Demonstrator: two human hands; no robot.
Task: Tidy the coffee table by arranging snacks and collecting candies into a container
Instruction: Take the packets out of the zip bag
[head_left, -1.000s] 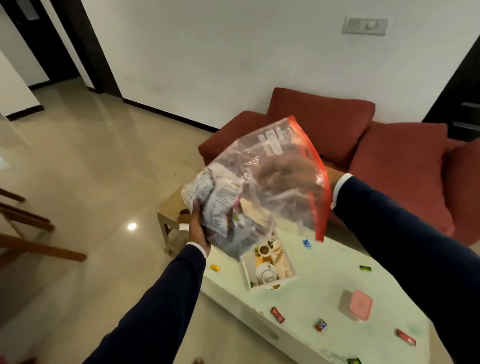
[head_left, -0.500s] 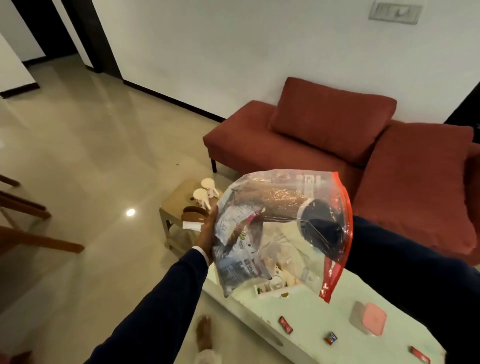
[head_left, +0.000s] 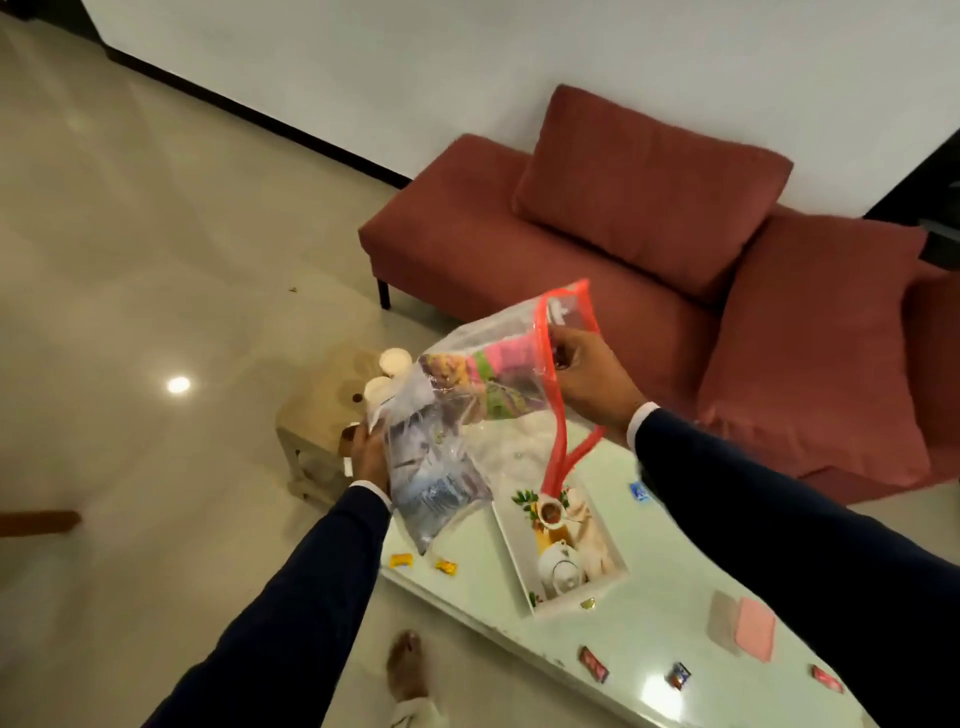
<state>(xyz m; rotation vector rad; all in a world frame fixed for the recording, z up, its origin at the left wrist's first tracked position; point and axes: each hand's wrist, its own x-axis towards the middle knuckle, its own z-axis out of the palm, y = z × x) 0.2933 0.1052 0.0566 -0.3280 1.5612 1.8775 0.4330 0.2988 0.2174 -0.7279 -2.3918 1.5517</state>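
Snack-sorting step: the left hand (head_left: 370, 457) clutches the plastic bag (head_left: 467, 415) bottom, the right hand (head_left: 587, 379) pinches a packet at its mouth; next, probably lay it on the coffee table (head_left: 649, 618).

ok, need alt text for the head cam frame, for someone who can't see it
A person holds a clear zip bag with a red seal, full of snack packets, above a white coffee table: left hand at its bottom corner, right hand at its open mouth. Wrapped candies lie scattered on the table near a pink container; a red sofa stands behind.
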